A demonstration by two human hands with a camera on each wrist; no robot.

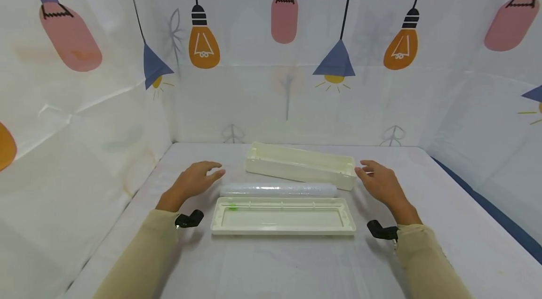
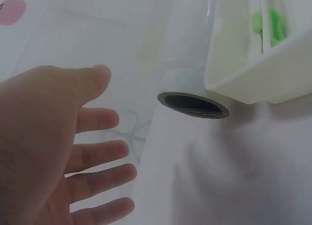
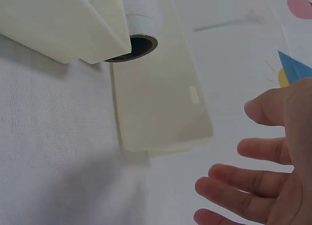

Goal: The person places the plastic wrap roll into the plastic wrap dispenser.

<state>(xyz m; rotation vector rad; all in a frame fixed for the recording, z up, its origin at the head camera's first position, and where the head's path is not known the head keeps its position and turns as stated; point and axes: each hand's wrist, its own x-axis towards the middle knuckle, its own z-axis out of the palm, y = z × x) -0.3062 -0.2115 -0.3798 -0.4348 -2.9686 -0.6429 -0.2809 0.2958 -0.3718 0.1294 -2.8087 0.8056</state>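
A roll of clear plastic film [image 1: 278, 190] lies crosswise on the table, its hollow core showing at both ends in the wrist views. In front of it is a shallow cream lid [image 1: 283, 230] with a rail and a small green slider [image 2: 276, 27]. Behind the roll a long, open cream box [image 1: 296, 172] sits at a slant. My left hand [image 1: 192, 182] hovers left of the roll, fingers spread and holding nothing. Beside the box's right end is my right hand [image 1: 383, 187], its fingers loosely bent, apart from the box in the right wrist view.
A white cloth covers the table [image 1: 288, 266]. White sheeting [image 1: 254, 101] printed with hanging lamps stands behind and along both sides. A dark blue strip [image 1: 487, 207] runs along the right edge. Each wrist wears a black camera mount [image 1: 189, 219].
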